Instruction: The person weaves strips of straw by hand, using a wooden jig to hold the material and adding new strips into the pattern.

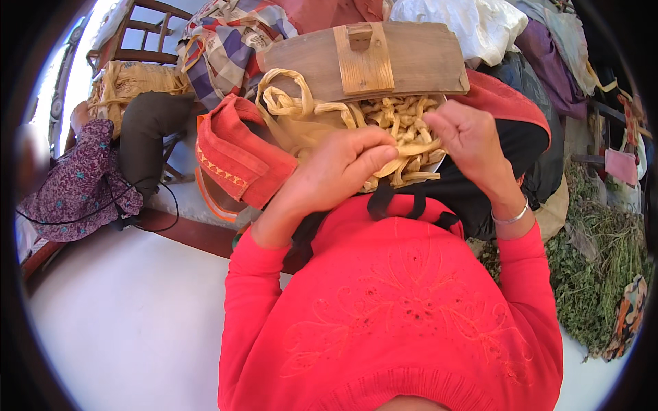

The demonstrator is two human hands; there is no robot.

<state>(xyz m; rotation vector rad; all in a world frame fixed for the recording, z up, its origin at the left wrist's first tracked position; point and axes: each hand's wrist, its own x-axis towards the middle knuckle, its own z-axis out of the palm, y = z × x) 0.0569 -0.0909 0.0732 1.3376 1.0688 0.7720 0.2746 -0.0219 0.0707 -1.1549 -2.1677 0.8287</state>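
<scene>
A short yellowish-tan strip (418, 147) stretches between my two hands over my lap. My left hand (346, 163) pinches its left end, with thumb and bent fingers pressed together. The other end is by the closed fingertips of my right hand (469, 140), which wears a bangle at the wrist. Under and behind the strip lies a heap of similar tan, twisted pieces (404, 113) in a shallow, pale-rimmed container, partly hidden by my hands. Left of the heap, a sheer tan cloth (295, 130) and a long looped tan band (288, 79) lie beside my left hand.
Behind the heap is a wooden board (295, 61) with a raised block. Folded red cloth (240, 151) lies at the left. A person in a patterned purple sleeve (82, 181) sits at far left. Green plants (589, 267) are piled at the right, below bags and a white sack (466, 24).
</scene>
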